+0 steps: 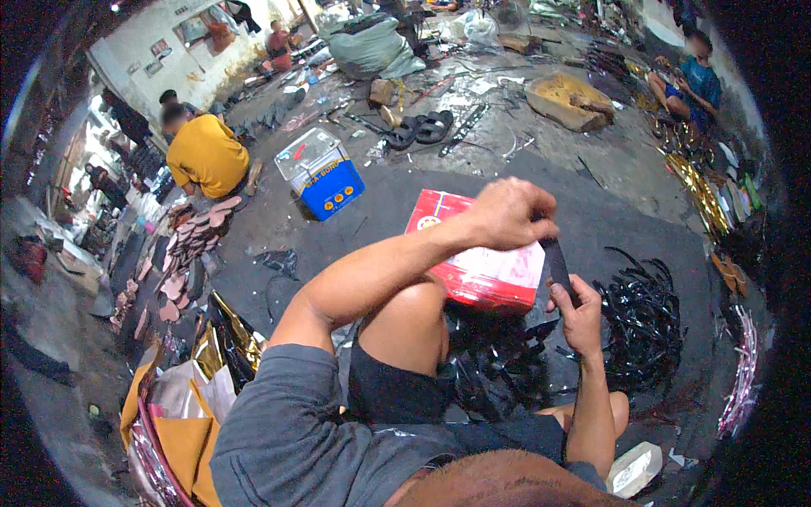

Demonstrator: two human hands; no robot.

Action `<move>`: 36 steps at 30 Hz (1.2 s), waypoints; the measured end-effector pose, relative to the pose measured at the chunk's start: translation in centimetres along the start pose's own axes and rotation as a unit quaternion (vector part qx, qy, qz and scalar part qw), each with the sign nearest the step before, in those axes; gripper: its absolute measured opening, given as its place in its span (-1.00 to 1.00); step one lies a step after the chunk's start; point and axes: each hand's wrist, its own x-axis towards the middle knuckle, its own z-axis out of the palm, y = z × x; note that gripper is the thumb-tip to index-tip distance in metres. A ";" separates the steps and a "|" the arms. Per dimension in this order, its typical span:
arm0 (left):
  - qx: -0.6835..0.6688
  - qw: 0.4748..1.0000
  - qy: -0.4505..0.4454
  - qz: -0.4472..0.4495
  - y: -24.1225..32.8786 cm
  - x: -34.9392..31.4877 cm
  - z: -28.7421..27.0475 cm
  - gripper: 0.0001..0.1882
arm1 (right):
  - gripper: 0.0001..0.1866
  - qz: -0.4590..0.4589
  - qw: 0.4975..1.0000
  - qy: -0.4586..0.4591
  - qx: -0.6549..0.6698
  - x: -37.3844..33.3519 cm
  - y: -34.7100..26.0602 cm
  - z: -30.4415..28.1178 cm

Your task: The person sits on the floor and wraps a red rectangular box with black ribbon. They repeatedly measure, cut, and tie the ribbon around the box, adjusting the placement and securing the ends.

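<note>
Between my two hands runs a flat black strip, nearly upright beside the right edge of a red and white box. My left hand reaches across above the box, with its fingers closed at the strip's upper end. Lower down, my right hand grips the strip, thumb against it. A tangled heap of shiny black strips lies on the floor to the right of my right hand. More black strips are piled in front of my lap, below the box.
A blue and grey box stands ahead on the left. Beyond the red box are black sandals and a wooden block. Pink sole-shaped pieces lie left, near a person in yellow. Another person sits far right.
</note>
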 end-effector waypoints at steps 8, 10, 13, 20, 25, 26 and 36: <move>-0.061 0.991 0.101 -0.069 -3.1 -0.8 -3.0 -0.76 | -0.84 0.031 0.998 0.039 0.031 -0.5 -0.8 -4.2; -0.055 0.991 0.093 -0.075 -3.2 -1.0 -3.0 -0.77 | -0.82 0.010 0.998 0.069 -0.010 -0.7 -1.4 -4.2; -0.078 0.991 0.086 -0.073 -3.5 -0.7 -3.0 -0.78 | -0.82 -0.002 0.992 0.102 -0.069 -0.7 -1.9 -5.0; -0.047 0.966 0.254 -0.018 -5.6 -1.1 -4.8 -0.77 | -0.82 0.006 0.976 0.072 -0.207 -0.3 -1.9 -7.4; -0.073 0.873 0.479 -0.058 -5.8 -2.5 -8.0 -0.74 | -0.86 -0.057 0.977 0.071 -0.194 -0.3 -0.9 -7.9; 0.023 0.865 0.500 -0.039 -5.9 -2.9 -8.6 -0.75 | -0.86 -0.014 0.970 0.084 -0.226 -0.6 -0.5 -8.8; -0.127 0.974 -0.181 -0.046 0.4 -3.0 -2.9 -0.80 | -0.44 -0.093 0.995 0.031 -0.034 -0.4 -1.5 -2.2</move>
